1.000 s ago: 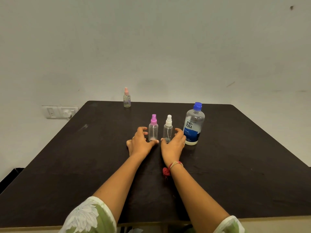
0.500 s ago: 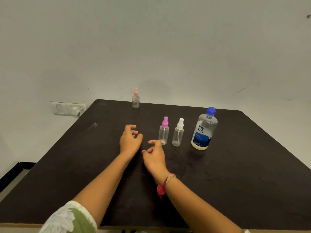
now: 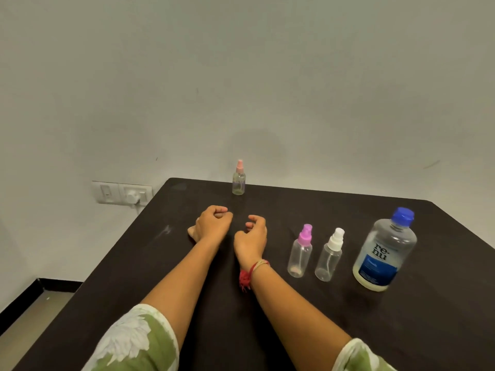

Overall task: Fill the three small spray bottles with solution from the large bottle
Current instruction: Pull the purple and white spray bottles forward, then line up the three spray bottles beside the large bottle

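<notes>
A small clear spray bottle with a peach-pink top stands at the far edge of the black table. Two more small clear bottles stand side by side at the right: one with a purple-pink sprayer, one with a white sprayer. Right of them stands the large clear bottle with a blue cap and blue label. My left hand and my right hand hover over the table just short of the far bottle, fingers curled, holding nothing.
A white wall rises behind the table. A switch plate with a plug in its socket sits on the wall at the table's far left corner. The floor with a dark skirting shows at lower left.
Both hands have left the two near bottles and moved left and forward toward the far bottle. The view has swung left, so the bottles now sit at the right.
</notes>
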Available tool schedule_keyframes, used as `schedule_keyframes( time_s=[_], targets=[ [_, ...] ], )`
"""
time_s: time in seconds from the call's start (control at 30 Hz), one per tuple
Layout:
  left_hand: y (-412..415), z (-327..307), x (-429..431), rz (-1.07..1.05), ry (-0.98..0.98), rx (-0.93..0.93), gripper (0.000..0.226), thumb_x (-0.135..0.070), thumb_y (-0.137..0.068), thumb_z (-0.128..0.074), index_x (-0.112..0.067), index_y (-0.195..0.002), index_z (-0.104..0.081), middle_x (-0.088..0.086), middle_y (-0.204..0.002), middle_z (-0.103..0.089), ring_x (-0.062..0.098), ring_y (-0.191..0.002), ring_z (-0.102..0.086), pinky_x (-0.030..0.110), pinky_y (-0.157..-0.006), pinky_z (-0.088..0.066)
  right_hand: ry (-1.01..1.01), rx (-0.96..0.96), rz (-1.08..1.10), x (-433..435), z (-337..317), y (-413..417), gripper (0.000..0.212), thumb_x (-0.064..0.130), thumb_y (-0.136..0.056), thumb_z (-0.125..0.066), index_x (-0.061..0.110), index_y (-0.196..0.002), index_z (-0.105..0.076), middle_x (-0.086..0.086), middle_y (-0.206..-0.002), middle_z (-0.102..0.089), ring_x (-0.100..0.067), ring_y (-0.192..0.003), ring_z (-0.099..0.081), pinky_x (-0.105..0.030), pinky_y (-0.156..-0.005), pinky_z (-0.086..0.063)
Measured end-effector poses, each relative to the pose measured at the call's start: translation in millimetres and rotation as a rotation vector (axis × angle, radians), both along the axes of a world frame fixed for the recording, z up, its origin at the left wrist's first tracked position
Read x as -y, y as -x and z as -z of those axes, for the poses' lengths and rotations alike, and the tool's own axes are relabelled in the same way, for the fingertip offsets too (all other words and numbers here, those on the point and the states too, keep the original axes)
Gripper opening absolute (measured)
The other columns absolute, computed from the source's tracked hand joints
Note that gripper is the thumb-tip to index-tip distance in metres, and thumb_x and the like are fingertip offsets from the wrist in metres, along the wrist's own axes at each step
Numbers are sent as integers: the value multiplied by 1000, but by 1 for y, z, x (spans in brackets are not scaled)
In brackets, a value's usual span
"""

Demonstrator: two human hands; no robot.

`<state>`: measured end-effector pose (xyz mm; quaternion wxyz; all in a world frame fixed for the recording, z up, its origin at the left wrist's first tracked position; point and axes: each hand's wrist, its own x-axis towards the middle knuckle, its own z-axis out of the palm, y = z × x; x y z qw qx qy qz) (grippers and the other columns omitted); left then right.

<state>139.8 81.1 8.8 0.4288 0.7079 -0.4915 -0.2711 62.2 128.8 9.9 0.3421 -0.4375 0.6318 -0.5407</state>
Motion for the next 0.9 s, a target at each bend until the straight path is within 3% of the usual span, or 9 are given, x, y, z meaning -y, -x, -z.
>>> schedule_keyframes(
  time_s=[0.1, 0.23, 0.33, 0.5, 0.63, 0.77, 0.9],
  targets=[
    [-3, 4, 34, 56, 2, 119, 34, -41, -84, -58, -35, -117, -56, -15, -116, -64, 14, -118, -53, 37, -98, -28, 17, -18, 27, 33, 1, -4, 49, -6, -82, -52, 10, -128, -44, -7, -129, -45, -13, -109, -47, -18, -88, -35],
    [-9, 3, 77, 179, -29, 226, 63, -42, -85, -60, -29, -142, -35, -9, -145, -46, 21, -134, -41, 42, -107, -25, 23, -55, 35, 72, 3, -11, 63, -3, -82, -54, 12, -141, -35, -8, -142, -42, -22, -132, -40, -25, -105, -34],
    [-10, 3, 108, 245, -51, 291, 73, -48, -85, -60, -29, -148, -27, -4, -152, -38, 24, -139, -34, 43, -110, -22, 43, -76, 32, 100, 8, -15, 79, -3, -80, -55, 17, -149, -22, -10, -148, -38, -26, -137, -35, -38, -111, -34],
    [-9, 2, 150, 325, -74, 261, 78, -60, -84, -56, -35, -149, -21, -3, -153, -36, 24, -144, -25, 54, -117, 0, 58, -139, -4, 138, 13, -16, 95, -6, -78, -55, 22, -152, -4, -12, -152, -31, -28, -142, -27, -42, -114, -30],
    [-6, 4, 169, 363, -37, 247, 73, -61, -83, -58, -39, -146, -27, -12, -146, -45, 23, -143, -29, 59, -115, 6, 57, -174, -7, 157, 17, -18, 99, -6, -78, -57, 25, -152, 1, -12, -152, -30, -27, -143, -25, -43, -115, -28],
    [-5, 6, 169, 378, -3, 239, 56, -56, -86, -58, -39, -136, -42, -10, -137, -54, 21, -137, -38, 60, -115, 5, 65, -222, -1, 161, 18, -19, 96, -4, -78, -57, 23, -152, -1, -9, -149, -36, -26, -139, -32, -43, -114, -28],
    [-9, 6, 163, 399, 27, 205, 23, -50, -85, -62, -40, -105, -57, -12, -122, -62, 15, -125, -49, 57, -115, 4, 60, -230, 0, 155, 14, -19, 87, -2, -79, -56, 21, -151, -13, -9, -143, -33, -29, -128, -42, -43, -108, -37]
  ],
)
